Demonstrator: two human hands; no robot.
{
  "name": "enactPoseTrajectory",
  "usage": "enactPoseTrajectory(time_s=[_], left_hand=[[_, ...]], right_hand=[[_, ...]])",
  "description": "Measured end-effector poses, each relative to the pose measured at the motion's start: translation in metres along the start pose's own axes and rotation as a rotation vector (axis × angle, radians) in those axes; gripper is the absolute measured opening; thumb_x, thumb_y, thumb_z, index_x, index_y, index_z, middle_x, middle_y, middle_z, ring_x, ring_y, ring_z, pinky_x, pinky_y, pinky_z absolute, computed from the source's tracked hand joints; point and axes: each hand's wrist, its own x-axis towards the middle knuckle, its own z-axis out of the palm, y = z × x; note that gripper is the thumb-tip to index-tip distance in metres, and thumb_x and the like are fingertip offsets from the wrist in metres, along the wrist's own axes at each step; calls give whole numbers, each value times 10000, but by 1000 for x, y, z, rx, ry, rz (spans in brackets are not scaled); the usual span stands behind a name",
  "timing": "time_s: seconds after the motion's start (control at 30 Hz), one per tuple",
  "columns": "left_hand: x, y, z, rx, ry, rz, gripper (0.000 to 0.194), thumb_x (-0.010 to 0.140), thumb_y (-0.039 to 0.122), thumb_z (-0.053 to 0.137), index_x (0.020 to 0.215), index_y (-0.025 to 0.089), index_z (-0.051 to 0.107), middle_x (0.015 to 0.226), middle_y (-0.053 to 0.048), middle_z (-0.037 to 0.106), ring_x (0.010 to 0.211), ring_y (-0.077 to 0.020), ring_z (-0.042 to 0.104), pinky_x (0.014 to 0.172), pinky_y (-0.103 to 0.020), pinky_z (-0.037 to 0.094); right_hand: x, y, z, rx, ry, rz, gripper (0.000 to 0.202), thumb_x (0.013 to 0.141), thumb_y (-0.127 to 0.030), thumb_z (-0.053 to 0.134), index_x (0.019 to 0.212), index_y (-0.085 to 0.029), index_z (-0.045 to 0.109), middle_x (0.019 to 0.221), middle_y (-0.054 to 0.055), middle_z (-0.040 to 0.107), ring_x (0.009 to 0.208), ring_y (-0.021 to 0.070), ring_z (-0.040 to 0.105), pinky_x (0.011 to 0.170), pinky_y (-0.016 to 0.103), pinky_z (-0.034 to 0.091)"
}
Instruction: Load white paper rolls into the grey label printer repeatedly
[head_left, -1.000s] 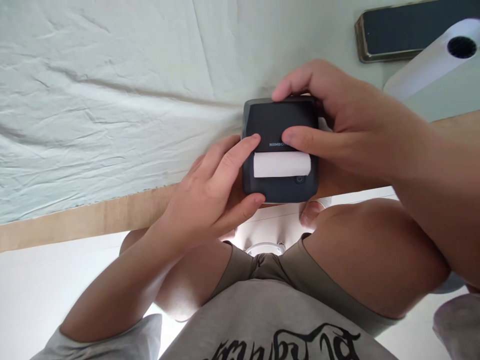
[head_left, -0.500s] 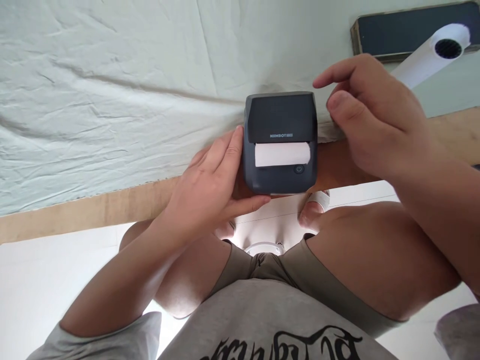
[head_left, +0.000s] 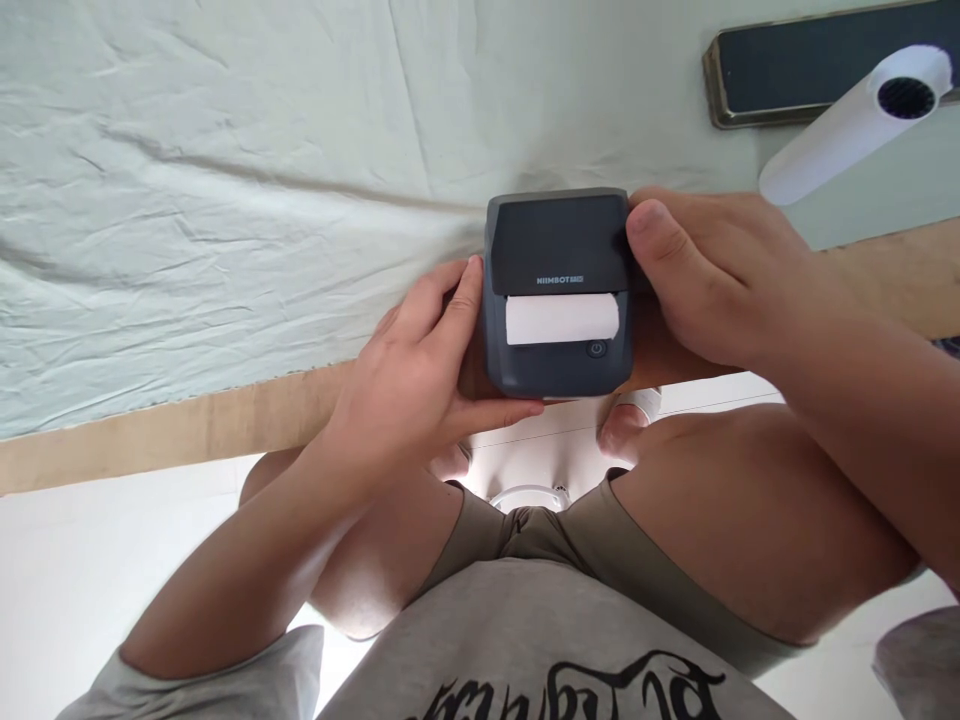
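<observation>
A dark label printer [head_left: 559, 240] with its lid closed stands at the table's front edge. A white paper strip [head_left: 562, 319] curls out of its slot, above a round power button [head_left: 596, 349]. My left hand [head_left: 416, 360] grips the printer's left side, with the thumb along its front bottom edge. On the other side, my right hand [head_left: 705, 265] holds the printer's upper right side, thumb on the corner. The undersides of both hands' fingers are partly hidden by the printer.
A black phone-like slab [head_left: 795, 65] with a worn rim lies at the upper right. A white paper roll [head_left: 832, 140] overlaps it. Pale wrinkled cloth [head_left: 262, 150] covers the table, whose wooden edge [head_left: 180, 420] shows. My legs are below.
My right hand has come in from the right and closed on the printer's side. The printer has tilted or shifted slightly toward me. My left hand has kept its hold.
</observation>
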Motion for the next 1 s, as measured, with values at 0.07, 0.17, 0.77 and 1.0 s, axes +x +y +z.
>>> enactPoseTrajectory(time_s=[0.07, 0.17, 0.77, 1.0], left_hand=[[-1, -1, 1, -7, 56, 29, 1112, 889, 715, 961, 1796, 333, 443, 1734, -115, 593, 1558, -418, 656, 1296, -527, 610], [-1, -4, 1, 1, 88, 38, 1037, 908, 841, 874, 1758, 372, 510, 1709, -83, 629, 1506, -384, 701, 1236, -499, 662], [3, 7, 1, 25, 65, -7, 1009, 912, 698, 912, 1740, 274, 523, 1721, -131, 617, 1555, -427, 657, 1333, -565, 575], [2, 2, -2, 16, -40, -12, 1176, 917, 772, 868, 1819, 206, 369, 1821, -201, 499, 1672, -470, 528, 1389, -613, 483]], right_hand=[[0, -1, 1, -6, 10, -9, 1131, 903, -1045, -168, 894, -120, 483, 760, 60, 446, 693, 40, 304, 748, 277, 234], [0, -2, 3, -15, 30, -12, 1134, 900, -1043, -181, 906, -122, 480, 767, 56, 460, 677, 34, 313, 723, 272, 203], [-1, 4, -4, 55, -29, 12, 1185, 830, -1123, -117, 896, -124, 517, 803, 68, 519, 726, 49, 397, 748, 304, 319], [-3, -8, -16, 218, 111, 65, 1293, 575, -1273, 425, 1212, -165, 620, 923, 12, 616, 734, -10, 507, 647, 237, 366]])
